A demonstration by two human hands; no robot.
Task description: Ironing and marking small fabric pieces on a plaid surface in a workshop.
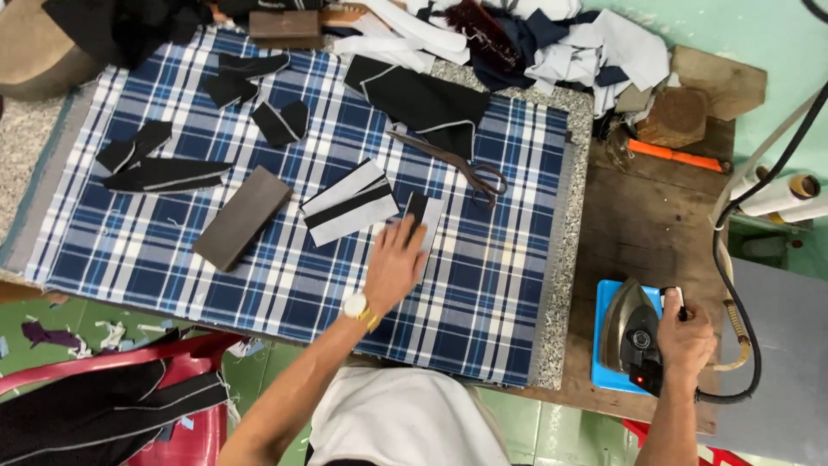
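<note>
My left hand (pixel 394 266), with a gold watch on the wrist, lies flat with fingers together on a small black and white fabric piece (pixel 429 216) on the blue plaid ironing cloth (pixel 285 276). My right hand (pixel 686 336) grips the handle of a dark steam iron (pixel 630 332) that rests on a blue pad (pixel 604 362) at the right, off the cloth. Just left of the pressed piece lies a larger white piece with a black stripe (pixel 349 203).
A dark rectangular block (pixel 241 217) and black scissors (pixel 457 164) lie on the cloth, with several black fabric cut-outs (pixel 164 173) around. Piled fabric scraps (pixel 535 39) sit at the far edge. The iron's hose (pixel 750 285) loops at right. A red chair (pixel 112 397) holds black fabric.
</note>
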